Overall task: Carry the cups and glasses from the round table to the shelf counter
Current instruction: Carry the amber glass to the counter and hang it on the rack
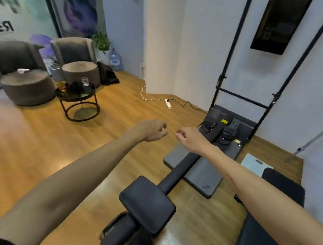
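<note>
A small round dark glass table [70, 95] on a black wire frame stands at the left, some way off. On it stands a clear glass [85, 81], and something amber [60, 85] sits near its left rim. My left hand [152, 130] and my right hand [190, 138] are stretched out in front of me over the wooden floor, fingers loosely curled, holding nothing. Both hands are far from the table. The shelf counter is out of view.
Two grey armchairs [27, 84] [78, 61] stand behind the table. A black rowing machine [191, 169] lies on the floor below my hands, its seat [146, 202] close to me. A white power strip [169, 103] with cables lies near the wall corner. A water bottle [115, 59] stands by a plant.
</note>
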